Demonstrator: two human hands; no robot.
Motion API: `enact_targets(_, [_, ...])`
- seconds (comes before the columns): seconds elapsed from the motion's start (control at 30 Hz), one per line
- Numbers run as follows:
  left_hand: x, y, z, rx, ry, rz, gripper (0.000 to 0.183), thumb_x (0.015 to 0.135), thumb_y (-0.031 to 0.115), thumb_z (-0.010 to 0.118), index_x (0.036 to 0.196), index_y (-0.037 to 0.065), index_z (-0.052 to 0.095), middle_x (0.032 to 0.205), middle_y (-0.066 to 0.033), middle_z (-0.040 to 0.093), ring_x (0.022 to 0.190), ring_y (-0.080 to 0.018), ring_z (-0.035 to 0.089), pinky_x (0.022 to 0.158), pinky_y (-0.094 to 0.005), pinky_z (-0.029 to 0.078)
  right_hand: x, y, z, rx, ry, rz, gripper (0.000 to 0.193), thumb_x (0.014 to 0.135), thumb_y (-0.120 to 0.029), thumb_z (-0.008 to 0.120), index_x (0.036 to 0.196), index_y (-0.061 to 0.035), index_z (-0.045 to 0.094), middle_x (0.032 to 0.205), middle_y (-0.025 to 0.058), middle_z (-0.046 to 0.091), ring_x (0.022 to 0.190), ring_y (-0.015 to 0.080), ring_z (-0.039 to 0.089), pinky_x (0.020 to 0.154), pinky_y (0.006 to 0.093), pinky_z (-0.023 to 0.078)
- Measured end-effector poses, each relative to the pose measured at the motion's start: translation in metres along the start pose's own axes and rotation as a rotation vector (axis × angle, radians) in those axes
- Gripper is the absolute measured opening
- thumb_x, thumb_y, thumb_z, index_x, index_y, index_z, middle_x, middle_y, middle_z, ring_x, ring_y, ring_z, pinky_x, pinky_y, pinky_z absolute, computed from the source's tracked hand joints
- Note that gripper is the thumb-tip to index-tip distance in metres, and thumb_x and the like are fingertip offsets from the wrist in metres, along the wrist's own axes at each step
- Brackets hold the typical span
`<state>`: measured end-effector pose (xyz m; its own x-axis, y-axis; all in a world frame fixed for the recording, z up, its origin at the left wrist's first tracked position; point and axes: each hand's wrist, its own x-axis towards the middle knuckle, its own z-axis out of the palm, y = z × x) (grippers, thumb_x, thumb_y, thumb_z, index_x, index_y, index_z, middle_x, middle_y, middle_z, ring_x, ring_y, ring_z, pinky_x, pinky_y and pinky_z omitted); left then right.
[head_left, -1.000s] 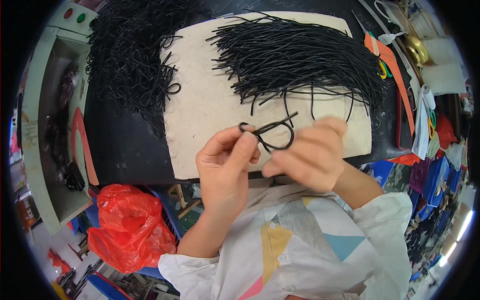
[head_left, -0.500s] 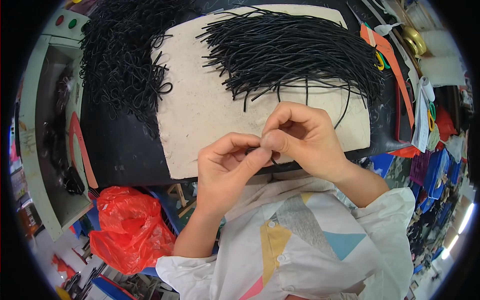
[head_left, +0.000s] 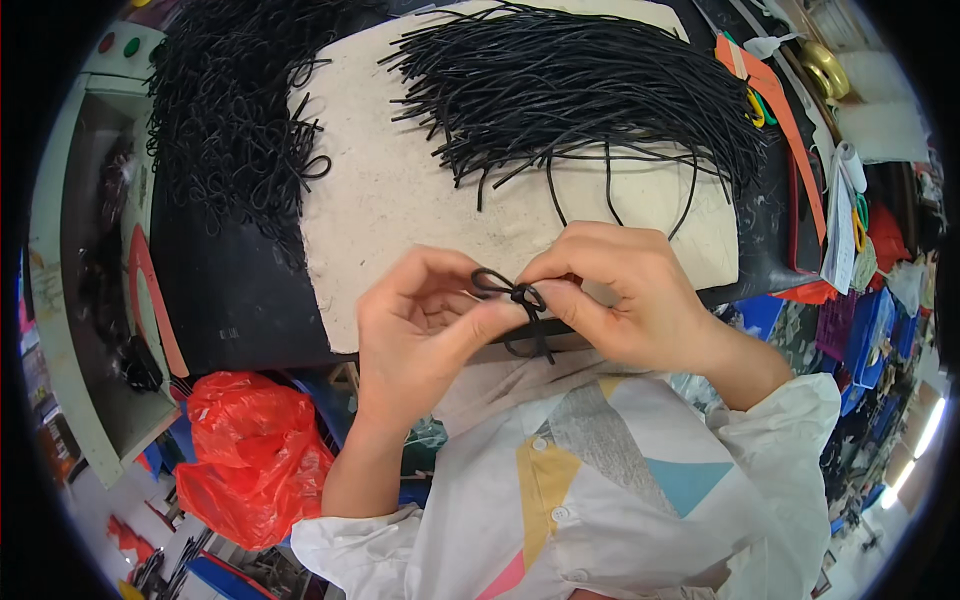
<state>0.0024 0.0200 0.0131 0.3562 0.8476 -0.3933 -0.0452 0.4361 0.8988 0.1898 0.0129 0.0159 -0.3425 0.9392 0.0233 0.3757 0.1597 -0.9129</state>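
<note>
Between my two hands is a black cord [head_left: 521, 294] tied in a small bow, with loops on both sides and ends hanging below the knot. My left hand [head_left: 425, 310] pinches the loop on its left between thumb and forefinger. On the other side, my right hand [head_left: 615, 290] pinches the bow close to the knot. Both hands hover over the near edge of a cream board [head_left: 400, 210]. A thick bundle of straight black cords [head_left: 580, 90] lies across the board's far right part.
A heap of looped, knotted black cords [head_left: 230, 130] covers the table's far left. Scissors with yellow handles [head_left: 756, 108] and an orange strip [head_left: 790, 130] lie right of the bundle. A red plastic bag [head_left: 250, 450] sits low left, beside a grey metal box [head_left: 60, 270].
My hands have drawn slightly apart, the left one moving left. The cord, mostly hidden between the fingers before, now shows as a bow with loops.
</note>
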Motion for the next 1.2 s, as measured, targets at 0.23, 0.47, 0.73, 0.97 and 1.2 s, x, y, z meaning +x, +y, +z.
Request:
enact_targets(0.23, [-0.001,-0.003,-0.006,-0.193,0.022,-0.046,0.008,0.083,0.003,0.054,0.085,-0.004,0.054,0.081,-0.0117,0.062,0.071,-0.0162,0.062,0.065,-0.0233,0.052,-0.002,0.005,0.006,-0.078,0.217,-0.153,0.009,0.072,0.0,0.059,0.081,-0.0004,0.06,0.07,0.0095,0.056,0.058,0.0224,0.056,0.05,0.0288,0.043])
enact_targets(0.47, [-0.004,-0.005,0.001,-0.139,0.14,0.046,0.012,0.075,-0.001,0.064,0.086,-0.004,0.062,0.079,-0.0116,0.063,0.064,-0.0168,0.062,0.056,-0.0229,0.05,-0.007,0.01,0.012,-0.016,0.204,-0.088,0.014,0.073,-0.003,0.062,0.087,0.0,0.061,0.071,0.0095,0.058,0.06,0.0183,0.056,0.052,0.0263,0.044])
enact_targets(0.73, [-0.004,-0.012,0.004,0.812,0.149,0.803,0.014,0.07,-0.003,0.065,0.084,-0.002,0.063,0.078,-0.0134,0.063,0.065,-0.0195,0.062,0.055,-0.0244,0.049,0.007,0.003,0.001,0.258,0.084,0.176,0.02,0.074,-0.007,0.065,0.092,-0.0003,0.062,0.071,0.0043,0.06,0.066,0.0095,0.056,0.06,0.022,0.045])
enact_targets(0.97, [-0.001,-0.006,-0.004,-0.383,0.05,-0.182,0.013,0.08,0.001,0.059,0.09,-0.006,0.059,0.079,-0.0131,0.062,0.07,-0.0191,0.063,0.061,-0.0232,0.052,0.009,0.012,0.003,0.309,0.101,-0.038,0.022,0.071,-0.001,0.059,0.093,-0.002,0.061,0.073,0.0046,0.059,0.067,0.0107,0.055,0.064,0.0234,0.045])
enact_targets(1.2, [-0.004,-0.01,-0.002,-0.282,0.053,-0.114,0.016,0.078,0.001,0.061,0.092,-0.007,0.059,0.08,-0.0133,0.062,0.071,-0.0182,0.063,0.062,-0.0223,0.052,0.009,0.014,0.002,0.265,0.078,-0.021,0.027,0.07,-0.002,0.059,0.097,-0.0033,0.059,0.068,0.003,0.056,0.064,0.0105,0.054,0.063,0.0235,0.045])
